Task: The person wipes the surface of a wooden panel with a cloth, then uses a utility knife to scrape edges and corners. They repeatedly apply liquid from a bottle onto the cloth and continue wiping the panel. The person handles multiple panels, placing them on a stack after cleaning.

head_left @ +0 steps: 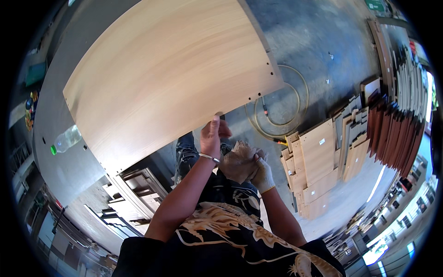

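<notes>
A large light wood-grain panel (170,78) lies flat before me, with small dark holes near its right corner. My left hand (213,134), bare with a bracelet at the wrist, is at its near edge. The thumb points up to that edge, apart from the fingers, which reach right just off the panel and look slightly blurred. Close to my body, my right hand (262,173) wears a pale work glove and is closed on a crumpled tan rag (237,162). The rag hangs in front of my legs, right of my left wrist.
A grey board (60,111) extends under the panel, with a clear bottle (68,140) lying on it. A coiled yellowish hose (304,99) is on the floor to the right. Beyond it are stacked wooden boards (318,143) and reddish-brown strips (399,134). More panels (138,189) stand lower left.
</notes>
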The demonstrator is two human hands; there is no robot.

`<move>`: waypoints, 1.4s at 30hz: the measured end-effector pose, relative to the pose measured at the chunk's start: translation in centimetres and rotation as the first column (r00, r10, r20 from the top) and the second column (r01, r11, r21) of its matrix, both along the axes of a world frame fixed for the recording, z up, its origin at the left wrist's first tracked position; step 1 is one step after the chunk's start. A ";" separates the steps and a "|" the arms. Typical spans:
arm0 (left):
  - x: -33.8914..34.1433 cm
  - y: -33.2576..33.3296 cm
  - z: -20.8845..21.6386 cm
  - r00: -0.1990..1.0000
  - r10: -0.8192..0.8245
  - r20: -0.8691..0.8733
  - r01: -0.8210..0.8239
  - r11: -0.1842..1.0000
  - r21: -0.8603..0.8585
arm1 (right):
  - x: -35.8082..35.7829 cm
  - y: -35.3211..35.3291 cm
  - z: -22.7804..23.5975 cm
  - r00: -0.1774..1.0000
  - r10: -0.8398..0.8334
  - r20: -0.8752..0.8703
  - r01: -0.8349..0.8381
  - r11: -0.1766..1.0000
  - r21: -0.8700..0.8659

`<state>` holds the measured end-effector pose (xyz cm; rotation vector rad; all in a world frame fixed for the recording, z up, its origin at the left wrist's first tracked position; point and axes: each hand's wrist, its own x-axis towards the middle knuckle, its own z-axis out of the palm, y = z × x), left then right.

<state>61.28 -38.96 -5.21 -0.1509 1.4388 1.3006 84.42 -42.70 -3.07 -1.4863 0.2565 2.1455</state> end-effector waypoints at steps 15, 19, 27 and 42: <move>9.6 12.4 1.6 0.571 -0.704 -0.421 0.778 0.628 0.006 | 1.2 0.3 -0.6 0.974 -0.164 -0.153 0.161 0.986 -0.032; 7.4 12.1 4.5 -0.165 -0.227 -0.960 0.838 0.481 -0.257 | 0.8 0.3 -1.3 0.977 -0.171 -0.130 0.176 0.984 0.029; 4.5 15.2 1.3 -0.427 -0.264 -0.865 0.685 0.530 -0.500 | -1.6 1.2 -1.7 0.986 -0.059 -0.157 0.069 0.996 0.056; -14.0 4.2 11.8 0.219 -0.036 -0.975 0.434 0.899 0.064 | -11.0 9.5 2.0 0.835 0.483 -0.264 -0.376 0.851 0.366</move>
